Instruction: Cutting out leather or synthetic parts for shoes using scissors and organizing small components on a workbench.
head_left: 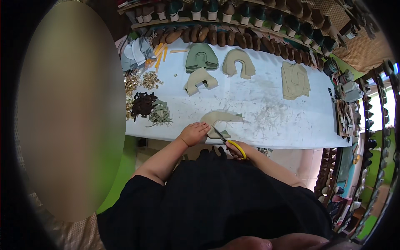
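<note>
On the white table in front of me lies a beige curved shoe upper [224,116], with small green bits at its ends. The fingers of my left hand [196,132] are closed over its left side, steadying it at the table's near edge; the thumb is hidden. My right hand [233,153] grips a pair of yellow-handled scissors [241,149]. The blades point up and left, over the lower arm of the upper, with their tips close to my left fingers. How far the blades are apart is too small to tell.
Stacked green uppers [201,57], beige uppers [238,62] and flat beige pieces [295,81] lie farther back. To the left are dark brown strips [143,104], green strips [160,113] and gold-coloured fittings [151,80]. Shelved shoes [212,10] line the back. Scraps [273,112] litter the table.
</note>
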Tool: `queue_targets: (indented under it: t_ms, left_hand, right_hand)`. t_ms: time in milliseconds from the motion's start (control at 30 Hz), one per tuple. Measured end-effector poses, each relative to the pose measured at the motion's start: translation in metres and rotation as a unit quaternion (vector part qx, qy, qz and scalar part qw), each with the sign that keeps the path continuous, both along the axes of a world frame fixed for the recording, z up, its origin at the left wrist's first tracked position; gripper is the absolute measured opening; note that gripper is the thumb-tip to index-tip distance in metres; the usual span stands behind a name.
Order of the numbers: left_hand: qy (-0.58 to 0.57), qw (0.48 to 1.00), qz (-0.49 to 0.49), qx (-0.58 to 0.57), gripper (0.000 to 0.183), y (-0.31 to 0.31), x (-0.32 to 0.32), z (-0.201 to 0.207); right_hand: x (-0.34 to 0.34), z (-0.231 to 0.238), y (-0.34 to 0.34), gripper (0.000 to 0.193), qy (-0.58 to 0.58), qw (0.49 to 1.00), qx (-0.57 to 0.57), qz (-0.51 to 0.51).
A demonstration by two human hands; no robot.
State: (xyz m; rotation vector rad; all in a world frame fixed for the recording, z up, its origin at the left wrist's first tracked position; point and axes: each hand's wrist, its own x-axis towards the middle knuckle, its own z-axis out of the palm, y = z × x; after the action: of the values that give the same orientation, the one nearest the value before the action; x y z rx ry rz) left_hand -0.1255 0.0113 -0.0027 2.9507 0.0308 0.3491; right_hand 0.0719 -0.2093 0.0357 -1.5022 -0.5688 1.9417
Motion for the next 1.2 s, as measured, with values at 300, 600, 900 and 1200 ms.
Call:
queue_targets:
  t_ms: [300,600,900,1200]
  left_hand:
    - [-0.032,0.999,0.010,-0.007,0.036,-0.009,0.002,0.002]
    - [-0.018,0.998,0.042,-0.042,0.042,-0.008,0.006,0.018]
    - [0.126,0.991,0.006,-0.041,0.033,0.016,0.007,0.027]
    - [0.010,0.983,0.144,-0.115,0.036,0.014,0.078,0.019]
  right_hand:
    - [-0.006,-0.001,0.003,0.055,-0.062,0.998,0.014,0.017]
    - [0.003,0.000,0.004,0.060,-0.093,0.995,0.033,0.031]
    - [0.076,0.028,-0.027,0.058,-0.205,0.979,0.006,0.012]
    - [0.111,-0.019,-0.066,0.042,-0.043,0.926,0.149,-0.344]
